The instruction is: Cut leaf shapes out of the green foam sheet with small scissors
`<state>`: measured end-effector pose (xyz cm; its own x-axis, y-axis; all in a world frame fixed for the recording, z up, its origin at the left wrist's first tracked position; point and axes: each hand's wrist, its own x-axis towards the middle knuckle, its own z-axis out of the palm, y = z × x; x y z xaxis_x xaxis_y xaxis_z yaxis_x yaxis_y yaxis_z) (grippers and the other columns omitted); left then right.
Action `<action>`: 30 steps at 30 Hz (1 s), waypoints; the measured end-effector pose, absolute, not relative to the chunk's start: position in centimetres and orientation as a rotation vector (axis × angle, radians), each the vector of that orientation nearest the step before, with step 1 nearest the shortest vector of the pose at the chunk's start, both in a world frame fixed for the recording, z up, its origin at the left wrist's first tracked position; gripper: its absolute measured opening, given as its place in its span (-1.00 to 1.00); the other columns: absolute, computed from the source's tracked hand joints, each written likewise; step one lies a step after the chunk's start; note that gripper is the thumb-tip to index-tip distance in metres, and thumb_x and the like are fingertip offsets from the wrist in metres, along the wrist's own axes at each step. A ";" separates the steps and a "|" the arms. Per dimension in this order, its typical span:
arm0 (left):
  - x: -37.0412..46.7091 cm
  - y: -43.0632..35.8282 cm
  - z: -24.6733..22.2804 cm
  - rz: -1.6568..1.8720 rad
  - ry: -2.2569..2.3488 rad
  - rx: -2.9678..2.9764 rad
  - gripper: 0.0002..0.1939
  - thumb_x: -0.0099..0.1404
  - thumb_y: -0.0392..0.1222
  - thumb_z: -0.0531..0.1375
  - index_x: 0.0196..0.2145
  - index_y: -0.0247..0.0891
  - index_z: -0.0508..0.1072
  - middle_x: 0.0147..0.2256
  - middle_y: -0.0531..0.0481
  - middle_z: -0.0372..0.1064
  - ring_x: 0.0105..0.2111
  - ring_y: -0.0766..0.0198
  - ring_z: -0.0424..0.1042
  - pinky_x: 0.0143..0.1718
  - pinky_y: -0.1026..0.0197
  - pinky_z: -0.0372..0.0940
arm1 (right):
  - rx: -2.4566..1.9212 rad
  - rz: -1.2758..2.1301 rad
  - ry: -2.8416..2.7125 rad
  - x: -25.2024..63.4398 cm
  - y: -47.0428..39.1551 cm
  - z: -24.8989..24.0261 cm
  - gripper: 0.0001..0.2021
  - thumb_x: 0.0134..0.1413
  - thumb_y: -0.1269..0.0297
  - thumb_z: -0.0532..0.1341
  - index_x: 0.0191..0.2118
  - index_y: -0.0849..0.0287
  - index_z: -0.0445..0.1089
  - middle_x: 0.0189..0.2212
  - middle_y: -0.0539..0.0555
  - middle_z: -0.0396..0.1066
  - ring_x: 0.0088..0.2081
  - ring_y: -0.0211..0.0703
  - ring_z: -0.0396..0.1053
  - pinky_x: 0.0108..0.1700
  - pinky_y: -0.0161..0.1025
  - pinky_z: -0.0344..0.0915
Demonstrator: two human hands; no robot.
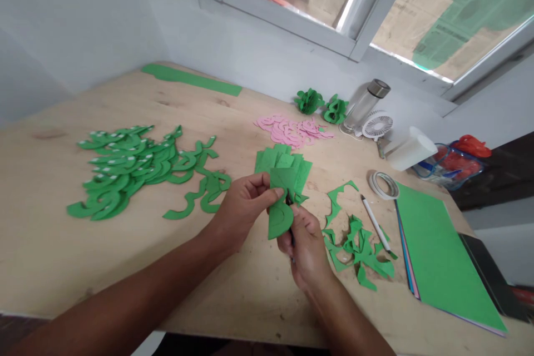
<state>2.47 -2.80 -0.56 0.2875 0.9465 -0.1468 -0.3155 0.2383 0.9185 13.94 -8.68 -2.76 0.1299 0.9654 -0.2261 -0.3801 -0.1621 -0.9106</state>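
Note:
My left hand (246,206) pinches a green paper piece (280,219) with a rounded, partly cut edge, over the middle of the table. Wrapped round small dark scissors (288,198) is my right hand (306,239), just to the right of the paper; the blades meet the paper's edge and the handles are mostly hidden by the fingers. Just beyond both hands lies a fanned stack of green paper strips (303,173). Curved green cutouts (125,169), several with white patches, are heaped at the left. Jagged green scraps (362,250) lie right of my right hand.
Pink cutouts (287,130), green paper balls (309,101), a bottle (365,105) and a small fan (377,124) stand or lie near the wall. At the right are a tape roll (384,184), a white marker (375,223) and green sheets (446,256).

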 end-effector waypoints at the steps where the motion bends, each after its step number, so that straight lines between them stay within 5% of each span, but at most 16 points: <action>1: 2.5 -2.8 -0.5 1.030 0.853 0.920 -0.78 0.07 -0.10 0.42 -0.55 -0.20 0.47 -0.56 0.06 0.37 -0.50 0.24 0.35 -0.40 0.19 0.31 | -1.140 1.375 -0.703 14.0 -8.7 -2.7 -0.40 -0.10 -0.36 0.37 -0.56 0.08 0.20 -0.77 -0.22 0.03 -0.69 -0.41 -0.17 -0.65 -0.37 -0.21; 30: 2.6 -2.6 -0.1 1.034 0.826 0.862 -0.69 -0.01 -0.16 0.47 -0.59 -0.20 0.37 -0.62 0.15 0.35 -0.56 0.34 0.28 -0.48 0.27 0.18 | -1.168 1.354 -0.745 14.2 -8.5 -2.7 -0.40 -0.04 -0.30 0.38 -0.60 0.11 0.21 -0.76 -0.20 0.05 -0.69 -0.43 -0.13 -0.66 -0.39 -0.21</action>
<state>2.60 -2.61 -0.07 0.2917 0.9426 -0.1624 -0.3673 0.2671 0.8909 14.19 -8.51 -2.68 0.1359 0.9675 -0.2132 -0.3381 -0.1570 -0.9279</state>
